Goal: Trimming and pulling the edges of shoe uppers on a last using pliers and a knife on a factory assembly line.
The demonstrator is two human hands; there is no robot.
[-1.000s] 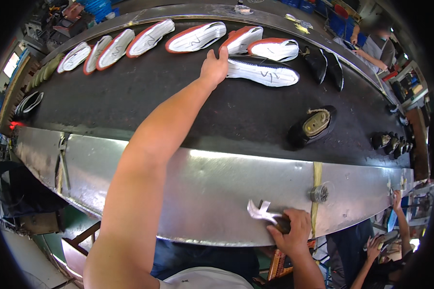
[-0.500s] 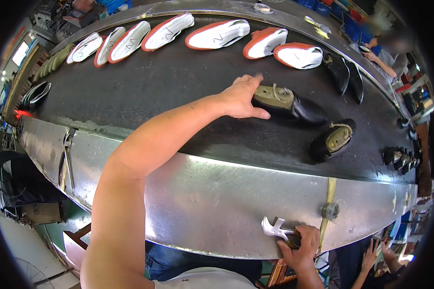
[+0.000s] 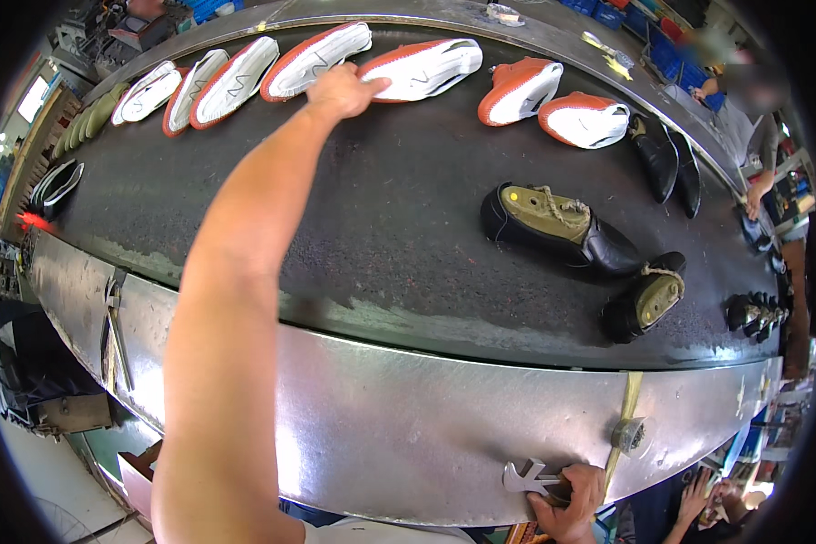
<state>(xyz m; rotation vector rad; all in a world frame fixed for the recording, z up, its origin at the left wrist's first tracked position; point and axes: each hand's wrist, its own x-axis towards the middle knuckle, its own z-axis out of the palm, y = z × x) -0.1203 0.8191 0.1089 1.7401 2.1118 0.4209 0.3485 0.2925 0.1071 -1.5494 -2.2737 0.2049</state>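
Note:
Across the dark belt, my left hand [image 3: 340, 92] reaches to the far row. Its thumb and fingers close round the near end of a white-lined, orange-red shoe upper [image 3: 426, 71], beside another such upper [image 3: 313, 65]. On the metal ledge, my right hand [image 3: 571, 506] is wrapped round the handles of silver lasting pincers [image 3: 528, 478], whose curved head points left; the handles are mostly hidden in the palm. A black shoe on a last [image 3: 553, 218], with a cord loop and a yellow dot, lies bottom up. A second black lasted shoe [image 3: 648, 299] lies nearer me.
Several more white and orange-red uppers [image 3: 236, 83] line the belt's far side. Black uppers [image 3: 657, 159] lie at the right end. On the ledge [image 3: 408, 417] are a small round tin [image 3: 629, 437] and long-handled pliers [image 3: 118, 335]. Another person's arm [image 3: 763, 186] is at far right.
My left hand has let go of the black lasted shoe and moved up and left to the orange-red uppers. My right hand still grips the pincers. The view has shifted slightly.

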